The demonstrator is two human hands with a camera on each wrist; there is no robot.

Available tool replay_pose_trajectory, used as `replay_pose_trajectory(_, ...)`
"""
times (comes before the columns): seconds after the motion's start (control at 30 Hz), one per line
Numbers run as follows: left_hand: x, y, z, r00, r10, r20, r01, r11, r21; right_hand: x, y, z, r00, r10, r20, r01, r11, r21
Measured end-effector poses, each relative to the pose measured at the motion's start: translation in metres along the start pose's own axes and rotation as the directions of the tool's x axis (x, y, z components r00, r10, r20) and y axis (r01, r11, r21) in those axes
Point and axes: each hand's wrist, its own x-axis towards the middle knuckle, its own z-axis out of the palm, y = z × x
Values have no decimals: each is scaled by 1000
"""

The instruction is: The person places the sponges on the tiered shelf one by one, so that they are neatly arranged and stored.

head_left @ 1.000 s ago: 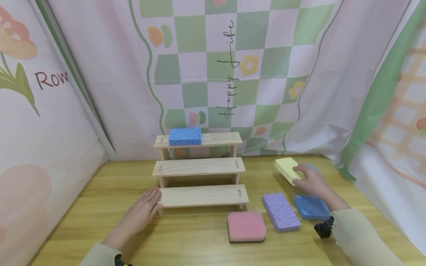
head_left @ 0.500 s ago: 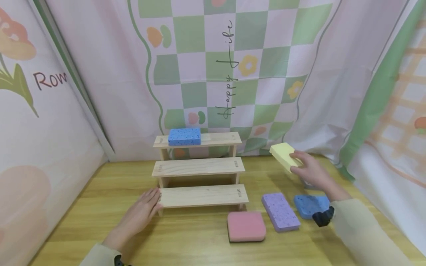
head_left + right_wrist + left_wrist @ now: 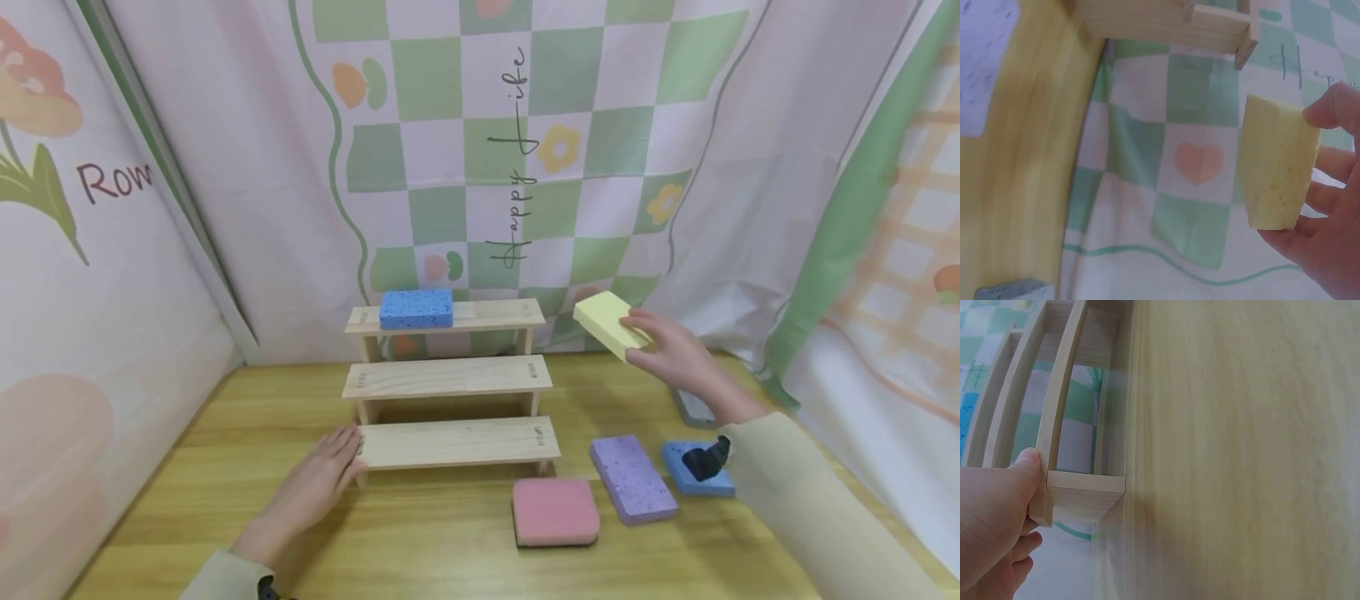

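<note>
- The right hand (image 3: 681, 358) holds the yellow sponge (image 3: 603, 321) right of centre in the head view, thumb on one edge and fingers on the opposite one; the sponge is tilted, off the table (image 3: 225, 467), apart from the top tier's right end.
- The left hand (image 3: 318, 473), left of the lower centre, pinches the left end of the lowest tier between thumb and fingers, as the left wrist view shows.
- The three-tier wooden rack (image 3: 450, 375) stands mid-frame; a speckled blue sponge (image 3: 416, 310) lies on its top tier, left of the middle.
- At the lower right lie a pink sponge (image 3: 555, 510), a purple sponge (image 3: 633, 479) and a darker blue sponge (image 3: 677, 467), partly hidden by the right wristband (image 3: 707, 460).
- A grey sponge (image 3: 693, 410) lies above them, partly behind the right wrist.
</note>
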Motion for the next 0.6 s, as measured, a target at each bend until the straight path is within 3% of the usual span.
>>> replay_pose_trajectory(0.6,0,0,0,1000,-2,16,3,1000,-5,34,-35,18,991,-94,92,84,991,106)
